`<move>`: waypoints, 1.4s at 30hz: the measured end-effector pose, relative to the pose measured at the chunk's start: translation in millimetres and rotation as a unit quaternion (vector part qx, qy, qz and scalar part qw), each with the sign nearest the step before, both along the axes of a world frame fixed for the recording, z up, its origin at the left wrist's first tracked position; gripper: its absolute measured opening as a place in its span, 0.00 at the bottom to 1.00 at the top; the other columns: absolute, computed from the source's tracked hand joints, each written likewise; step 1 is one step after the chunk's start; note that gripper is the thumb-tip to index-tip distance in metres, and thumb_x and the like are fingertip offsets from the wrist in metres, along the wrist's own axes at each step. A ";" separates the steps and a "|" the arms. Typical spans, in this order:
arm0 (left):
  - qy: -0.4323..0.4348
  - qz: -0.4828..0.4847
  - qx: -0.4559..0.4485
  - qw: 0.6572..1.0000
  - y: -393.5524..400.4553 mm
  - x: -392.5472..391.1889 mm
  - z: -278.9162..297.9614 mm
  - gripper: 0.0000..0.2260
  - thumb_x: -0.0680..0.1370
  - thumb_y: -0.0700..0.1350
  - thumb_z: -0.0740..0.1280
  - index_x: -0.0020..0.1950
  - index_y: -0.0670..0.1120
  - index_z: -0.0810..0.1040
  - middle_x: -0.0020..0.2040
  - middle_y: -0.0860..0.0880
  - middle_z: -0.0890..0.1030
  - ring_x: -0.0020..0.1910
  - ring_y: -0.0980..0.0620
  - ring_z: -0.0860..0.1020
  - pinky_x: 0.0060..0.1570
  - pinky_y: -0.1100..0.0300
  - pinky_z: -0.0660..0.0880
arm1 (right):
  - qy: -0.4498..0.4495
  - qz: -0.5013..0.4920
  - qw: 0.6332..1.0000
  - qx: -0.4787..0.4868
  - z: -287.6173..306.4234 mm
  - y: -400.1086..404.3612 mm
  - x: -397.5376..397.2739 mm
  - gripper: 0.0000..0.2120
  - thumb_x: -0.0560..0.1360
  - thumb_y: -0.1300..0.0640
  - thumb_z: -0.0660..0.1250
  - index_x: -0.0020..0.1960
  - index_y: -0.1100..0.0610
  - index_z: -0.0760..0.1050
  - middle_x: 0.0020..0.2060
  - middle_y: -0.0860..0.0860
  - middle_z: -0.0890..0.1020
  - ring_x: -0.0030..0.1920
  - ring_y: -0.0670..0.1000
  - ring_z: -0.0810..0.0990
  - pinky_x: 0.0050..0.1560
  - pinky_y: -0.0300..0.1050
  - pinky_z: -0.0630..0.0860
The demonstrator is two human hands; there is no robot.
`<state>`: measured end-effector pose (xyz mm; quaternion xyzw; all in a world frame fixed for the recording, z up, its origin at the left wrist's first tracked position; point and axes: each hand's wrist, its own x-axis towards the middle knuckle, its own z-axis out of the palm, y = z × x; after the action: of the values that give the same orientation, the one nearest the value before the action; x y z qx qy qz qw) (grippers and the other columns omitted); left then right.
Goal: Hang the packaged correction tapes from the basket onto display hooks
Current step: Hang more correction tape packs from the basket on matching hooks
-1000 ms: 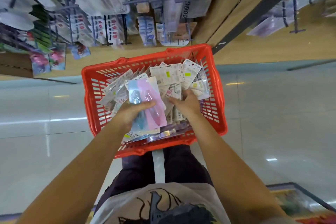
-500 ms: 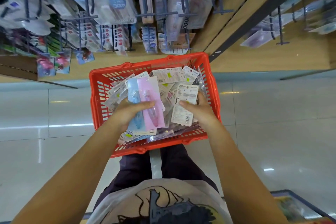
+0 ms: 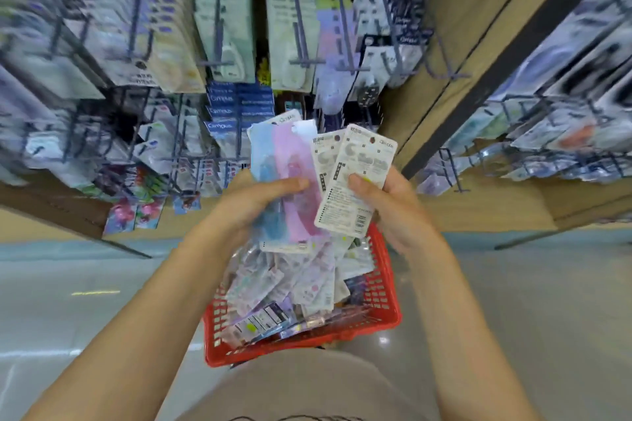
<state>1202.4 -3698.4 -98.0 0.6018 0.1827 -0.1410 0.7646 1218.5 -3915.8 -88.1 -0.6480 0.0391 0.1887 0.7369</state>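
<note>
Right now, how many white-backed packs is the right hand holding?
2, fanned in the right hand: one pack in front, the other pack tucked behind on its left. More could be hidden behind them.

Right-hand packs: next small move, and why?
Probably lift the white packs in the right hand up to a display hook: both hands already grip packs above the red basket, and the left hand holds the blue and pink packs.

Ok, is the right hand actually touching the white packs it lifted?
Touching. The head view shows the right hand holding the white packs, its thumb pressed flat across their printed backs, above the red basket.
</note>
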 end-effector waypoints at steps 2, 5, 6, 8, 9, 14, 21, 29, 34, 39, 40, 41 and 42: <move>-0.036 0.032 -0.005 0.999 8.2 4.6 30.6 0.12 0.65 0.39 0.79 0.48 0.44 0.84 0.40 0.48 0.88 0.36 0.52 0.86 0.37 0.59 0.81 | -0.052 0.001 0.999 -0.013 29.2 12.4 3.7 0.19 0.72 0.53 0.75 0.62 0.52 0.78 0.57 0.50 0.86 0.59 0.52 0.84 0.58 0.54 0.81; -0.069 0.049 -0.036 0.996 16.4 7.3 66.2 0.17 0.66 0.38 0.80 0.54 0.42 0.84 0.46 0.43 0.88 0.40 0.47 0.86 0.39 0.57 0.82 | -0.114 -0.009 0.993 -0.043 66.4 30.0 9.6 0.12 0.77 0.58 0.72 0.60 0.49 0.79 0.55 0.46 0.86 0.57 0.47 0.85 0.54 0.47 0.81; -0.080 0.052 -0.039 0.995 18.8 8.0 76.2 0.21 0.64 0.39 0.81 0.56 0.43 0.84 0.49 0.42 0.88 0.42 0.45 0.86 0.43 0.54 0.82 | -0.128 -0.008 0.991 -0.049 77.3 34.9 11.5 0.11 0.78 0.59 0.72 0.59 0.49 0.79 0.54 0.44 0.87 0.56 0.46 0.85 0.53 0.46 0.81; -0.105 0.065 -0.035 0.992 23.5 8.9 96.1 0.23 0.62 0.40 0.82 0.56 0.43 0.84 0.52 0.40 0.87 0.46 0.44 0.86 0.50 0.49 0.82 | -0.152 -0.011 0.987 -0.060 96.9 41.8 15.2 0.09 0.78 0.57 0.72 0.57 0.48 0.80 0.53 0.44 0.87 0.55 0.47 0.85 0.54 0.49 0.81; -0.117 0.075 -0.033 0.990 25.0 9.3 105.1 0.23 0.62 0.42 0.81 0.55 0.43 0.85 0.52 0.40 0.87 0.47 0.43 0.86 0.52 0.49 0.81 | -0.164 -0.013 0.984 -0.065 106.2 44.6 16.9 0.09 0.78 0.56 0.73 0.57 0.49 0.81 0.53 0.45 0.87 0.55 0.47 0.86 0.56 0.52 0.81; -0.164 0.102 -0.008 0.981 32.2 13.0 137.5 0.14 0.68 0.38 0.79 0.52 0.46 0.85 0.49 0.44 0.88 0.47 0.44 0.87 0.55 0.46 0.82 | -0.205 -0.008 0.977 -0.066 142.2 48.7 21.0 0.13 0.79 0.54 0.71 0.63 0.52 0.79 0.57 0.47 0.86 0.57 0.50 0.85 0.58 0.56 0.81; -0.192 0.081 -0.037 0.977 37.5 10.4 162.4 0.15 0.74 0.38 0.77 0.60 0.44 0.83 0.53 0.46 0.88 0.51 0.45 0.87 0.45 0.52 0.83 | -0.231 -0.002 0.971 -0.058 166.0 63.7 24.4 0.16 0.76 0.51 0.74 0.62 0.52 0.81 0.56 0.48 0.86 0.57 0.51 0.85 0.55 0.55 0.82; -0.200 0.122 -0.038 0.971 41.0 12.0 156.4 0.16 0.72 0.38 0.78 0.60 0.45 0.84 0.55 0.46 0.88 0.55 0.44 0.86 0.56 0.47 0.81 | -0.238 -0.009 0.967 -0.086 160.5 78.5 24.7 0.14 0.76 0.49 0.74 0.60 0.50 0.83 0.54 0.44 0.87 0.55 0.48 0.86 0.57 0.57 0.83; -0.200 0.134 -0.031 0.970 48.3 11.1 156.9 0.16 0.72 0.38 0.78 0.60 0.45 0.83 0.55 0.45 0.88 0.55 0.44 0.86 0.55 0.47 0.82 | -0.226 0.005 0.973 -0.050 165.4 76.5 24.0 0.13 0.78 0.52 0.73 0.61 0.53 0.82 0.55 0.47 0.87 0.55 0.50 0.86 0.57 0.58 0.82; -0.174 0.180 -0.023 0.968 61.8 7.2 155.0 0.17 0.72 0.39 0.79 0.60 0.44 0.83 0.52 0.47 0.88 0.51 0.46 0.87 0.46 0.54 0.82 | -0.225 -0.038 0.974 -0.014 170.6 68.6 28.0 0.08 0.81 0.56 0.68 0.59 0.49 0.80 0.54 0.45 0.87 0.54 0.49 0.86 0.53 0.53 0.83; -0.173 0.186 -0.013 0.967 64.6 6.0 154.3 0.17 0.72 0.39 0.79 0.60 0.44 0.84 0.51 0.48 0.88 0.50 0.47 0.87 0.45 0.54 0.82 | -0.233 -0.046 0.971 -0.020 171.3 67.5 28.9 0.08 0.81 0.56 0.68 0.59 0.48 0.80 0.54 0.45 0.87 0.55 0.48 0.86 0.52 0.51 0.83; -0.174 0.189 -0.003 0.967 65.9 5.3 154.2 0.17 0.72 0.40 0.79 0.59 0.45 0.84 0.51 0.49 0.88 0.50 0.47 0.87 0.45 0.55 0.82 | -0.249 -0.054 0.966 -0.035 172.0 67.8 29.3 0.07 0.82 0.55 0.67 0.58 0.46 0.80 0.53 0.44 0.86 0.54 0.46 0.85 0.50 0.48 0.83; -0.175 0.191 0.006 0.966 66.2 4.2 154.3 0.16 0.72 0.39 0.80 0.59 0.45 0.84 0.50 0.49 0.89 0.49 0.48 0.87 0.44 0.55 0.82 | -0.273 -0.064 0.958 -0.059 172.6 69.2 28.9 0.07 0.82 0.55 0.67 0.56 0.44 0.80 0.52 0.43 0.86 0.52 0.43 0.85 0.46 0.41 0.82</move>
<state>1206.6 -3632.3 56.3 0.5755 0.1587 0.1159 0.7939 1247.4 -3846.7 84.4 -0.7134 -0.1112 -0.0451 0.6904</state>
